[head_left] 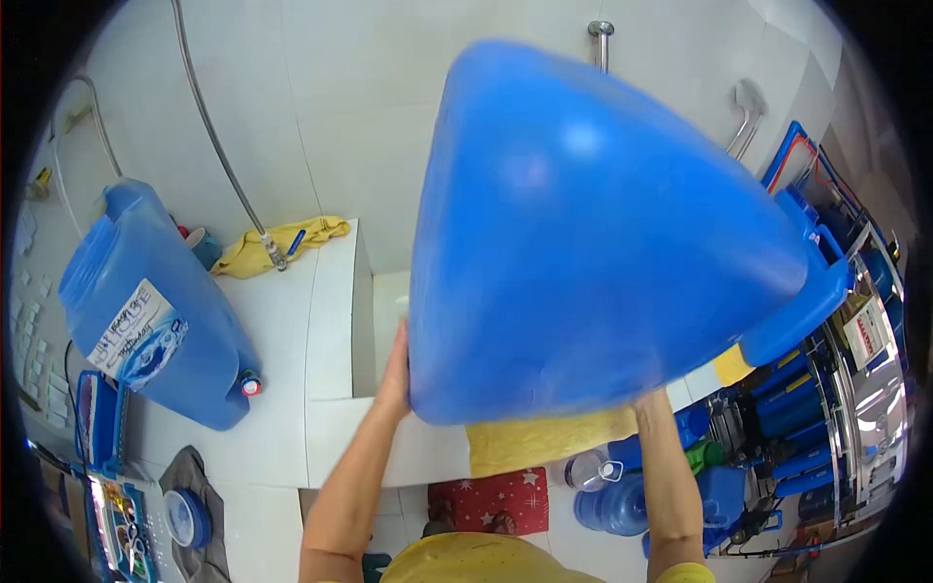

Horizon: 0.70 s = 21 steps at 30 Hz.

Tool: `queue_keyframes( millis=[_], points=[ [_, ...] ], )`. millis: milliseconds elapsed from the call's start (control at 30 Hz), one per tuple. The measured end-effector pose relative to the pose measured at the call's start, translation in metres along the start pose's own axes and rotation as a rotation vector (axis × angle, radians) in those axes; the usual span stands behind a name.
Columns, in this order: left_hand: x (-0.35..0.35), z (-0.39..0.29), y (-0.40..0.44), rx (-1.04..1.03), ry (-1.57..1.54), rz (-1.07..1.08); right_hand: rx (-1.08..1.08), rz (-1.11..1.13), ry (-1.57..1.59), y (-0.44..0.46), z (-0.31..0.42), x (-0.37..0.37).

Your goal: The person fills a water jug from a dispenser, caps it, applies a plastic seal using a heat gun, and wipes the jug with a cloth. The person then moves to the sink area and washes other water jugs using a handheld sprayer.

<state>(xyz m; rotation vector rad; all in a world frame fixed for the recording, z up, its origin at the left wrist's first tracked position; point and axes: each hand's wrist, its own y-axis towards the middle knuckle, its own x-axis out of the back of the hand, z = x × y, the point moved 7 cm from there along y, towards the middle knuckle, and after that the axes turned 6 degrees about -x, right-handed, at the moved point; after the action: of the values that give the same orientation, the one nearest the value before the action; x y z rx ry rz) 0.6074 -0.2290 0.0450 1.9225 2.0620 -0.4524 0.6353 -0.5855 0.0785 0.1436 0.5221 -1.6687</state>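
Note:
A large blue plastic water jug fills the middle of the head view, lifted and tilted above the counter and sink. My left hand presses against its lower left side, fingers partly hidden by the jug. Under its lower right edge, my right hand supports it, with the fingers out of sight behind the plastic. Beneath the jug, a yellow cloth lies along the counter's front edge. To the left stands another blue water jug with a handwritten label and a small red-and-white tap.
The white sink is partly covered by the raised jug. A hose hangs down to a yellow towel. Several bottles crowd the floor at right, beside a shelf rack. A red starred mat lies at my feet.

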Motion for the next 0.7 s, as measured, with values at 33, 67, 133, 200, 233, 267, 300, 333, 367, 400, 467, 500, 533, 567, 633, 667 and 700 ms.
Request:
queue_keyframes(
  millis=[33,67,133,200,233,267,300,333,367,400,467,500,533,567,633,667,700],
  points=[
    [0.001,-0.008,0.000,0.010,0.003,-0.009,-0.005,0.043,-0.026,-0.003,0.015,-0.012],
    [-0.003,-0.025,0.001,0.017,0.016,-0.014,0.007,0.083,-0.045,-0.001,0.031,-0.019],
    [-0.007,-0.045,0.005,0.018,-0.014,-0.024,0.025,0.147,-0.079,0.010,0.050,-0.014],
    [-0.005,-0.047,-0.001,0.010,0.021,-0.025,0.046,0.218,-0.119,0.026,0.054,0.001],
    [-0.003,-0.043,-0.004,0.001,0.038,-0.027,0.045,0.224,-0.119,0.029,0.043,0.006],
    [-0.002,-0.039,-0.008,-0.007,0.054,-0.030,-0.027,0.270,0.022,0.028,0.024,0.010],
    [0.002,-0.021,-0.013,0.008,0.071,-0.022,-0.097,0.317,0.163,0.024,0.007,0.014],
    [0.004,-0.007,-0.018,0.023,0.090,-0.014,-0.111,0.255,0.238,0.011,-0.005,0.007],
    [0.003,0.000,-0.020,0.013,0.094,-0.018,-0.116,0.230,0.278,0.008,-0.008,0.004],
    [0.001,0.001,-0.019,-0.063,0.110,-0.046,-0.120,0.204,0.318,0.005,-0.012,0.000],
    [-0.002,-0.004,-0.028,-0.120,0.120,-0.086,-0.172,0.102,0.067,0.015,-0.021,0.025],
    [-0.004,-0.012,-0.028,-0.074,0.066,-0.069,-0.177,0.103,0.066,0.025,-0.018,0.034],
    [-0.010,-0.025,-0.027,-0.036,0.013,-0.052,-0.162,0.188,0.121,0.041,-0.009,0.035],
    [-0.016,-0.039,-0.027,-0.046,0.014,-0.056,-0.148,0.277,0.176,0.049,0.001,0.031],
    [-0.017,-0.054,-0.031,-0.080,0.068,-0.114,-0.137,0.294,0.182,0.050,0.007,0.035],
    [-0.016,-0.055,-0.032,-0.093,0.088,-0.137,-0.127,0.308,0.185,0.047,0.011,0.031],
    [-0.015,-0.038,-0.030,-0.012,0.097,-0.009,-0.077,0.348,0.082,0.034,0.014,0.028]
  ],
)
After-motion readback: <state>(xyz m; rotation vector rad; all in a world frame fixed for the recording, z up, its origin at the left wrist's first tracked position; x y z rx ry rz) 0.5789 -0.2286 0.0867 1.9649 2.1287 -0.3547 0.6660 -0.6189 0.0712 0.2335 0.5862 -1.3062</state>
